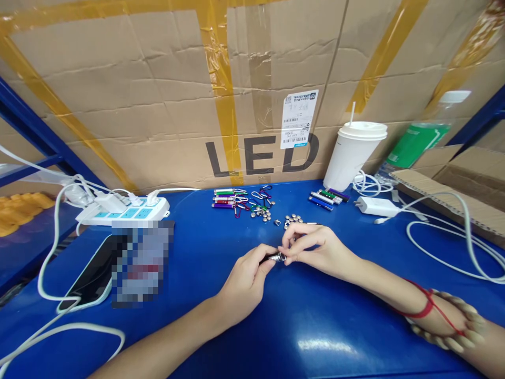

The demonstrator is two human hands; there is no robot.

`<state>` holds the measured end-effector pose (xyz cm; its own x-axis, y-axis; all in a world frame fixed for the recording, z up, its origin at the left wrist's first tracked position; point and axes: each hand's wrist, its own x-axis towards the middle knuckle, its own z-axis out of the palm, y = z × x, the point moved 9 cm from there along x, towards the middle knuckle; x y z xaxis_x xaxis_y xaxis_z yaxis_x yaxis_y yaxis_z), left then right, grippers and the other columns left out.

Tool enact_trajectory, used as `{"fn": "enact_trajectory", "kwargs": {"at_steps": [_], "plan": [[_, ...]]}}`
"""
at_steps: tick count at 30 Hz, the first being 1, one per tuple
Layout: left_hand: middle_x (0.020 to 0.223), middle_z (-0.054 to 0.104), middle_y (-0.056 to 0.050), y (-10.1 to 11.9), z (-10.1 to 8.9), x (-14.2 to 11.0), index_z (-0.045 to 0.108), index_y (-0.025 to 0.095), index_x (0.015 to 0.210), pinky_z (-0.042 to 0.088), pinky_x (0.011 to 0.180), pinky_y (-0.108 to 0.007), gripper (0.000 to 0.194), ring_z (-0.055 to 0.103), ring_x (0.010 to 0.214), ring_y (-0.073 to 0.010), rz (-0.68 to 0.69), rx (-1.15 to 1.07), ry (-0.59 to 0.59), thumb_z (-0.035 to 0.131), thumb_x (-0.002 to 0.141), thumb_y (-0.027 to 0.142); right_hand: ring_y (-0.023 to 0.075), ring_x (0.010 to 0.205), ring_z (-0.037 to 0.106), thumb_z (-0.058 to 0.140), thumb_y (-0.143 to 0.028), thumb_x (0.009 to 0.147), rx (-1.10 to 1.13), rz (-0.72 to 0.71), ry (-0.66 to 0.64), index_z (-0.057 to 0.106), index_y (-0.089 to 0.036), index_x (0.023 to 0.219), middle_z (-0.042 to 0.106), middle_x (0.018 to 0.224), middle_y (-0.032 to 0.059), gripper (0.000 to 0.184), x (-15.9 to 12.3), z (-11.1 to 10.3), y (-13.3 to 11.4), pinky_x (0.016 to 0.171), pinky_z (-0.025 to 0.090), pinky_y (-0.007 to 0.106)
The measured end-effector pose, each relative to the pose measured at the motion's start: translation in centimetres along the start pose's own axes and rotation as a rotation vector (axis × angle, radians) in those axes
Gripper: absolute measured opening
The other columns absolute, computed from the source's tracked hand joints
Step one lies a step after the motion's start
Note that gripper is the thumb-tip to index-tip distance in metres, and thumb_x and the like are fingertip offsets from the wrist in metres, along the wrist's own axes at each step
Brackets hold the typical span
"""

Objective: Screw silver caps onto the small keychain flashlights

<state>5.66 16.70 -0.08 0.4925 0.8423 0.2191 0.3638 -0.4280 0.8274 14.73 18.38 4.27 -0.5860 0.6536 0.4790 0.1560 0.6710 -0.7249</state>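
Okay, mid-frame we see left hand (pixel 245 281) pinching small tube (pixel 278 257), right hand (pixel 325 250) pinched narrow at its end, seemingly unfinished, loose discs (pixel 293 218) left above.

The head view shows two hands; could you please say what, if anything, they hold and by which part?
The left hand pinches a silvery cylinder by its left end; the right hand has fingertips at its right end.

On my feed, the left hand (pixel 245 281) hides part of the tube (pixel 278 257); I can't read the label's (pixel 299 119) fine print.
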Motion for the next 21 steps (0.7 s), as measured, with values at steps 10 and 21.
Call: {"fn": "enact_trajectory", "kwargs": {"at_steps": [10, 21], "plan": [[0.089, 0.058, 0.000, 1.5, -0.6, -0.3, 0.053, 0.015, 0.092, 0.039, 0.075, -0.017, 0.015, 0.052, 0.082, -0.0062, 0.172, 0.145, 0.108, 0.039, 0.087, 0.017, 0.0059, 0.054, 0.044, 0.071, -0.024, 0.062, 0.055, 0.221, 0.075, 0.059, -0.010, 0.055, 0.049, 0.064, 0.0031, 0.020, -0.6, 0.2, 1.3, 0.046, 0.034, 0.018], [0.083, 0.056, 0.000, 2.8, -1.3, -0.5, 0.054, 0.016, 0.101, 0.036, 0.074, -0.021, 0.020, 0.046, 0.074, -0.0074, 0.326, 0.362, 0.167, 0.040, 0.087, 0.016, 0.0059, 0.053, 0.043, 0.066, -0.031, 0.067, 0.045, 0.291, 0.095, 0.059, -0.011, 0.054, 0.048, 0.059, 0.0036, 0.025, -0.4, 0.0, 1.5, 0.048, 0.034, 0.018]]}}
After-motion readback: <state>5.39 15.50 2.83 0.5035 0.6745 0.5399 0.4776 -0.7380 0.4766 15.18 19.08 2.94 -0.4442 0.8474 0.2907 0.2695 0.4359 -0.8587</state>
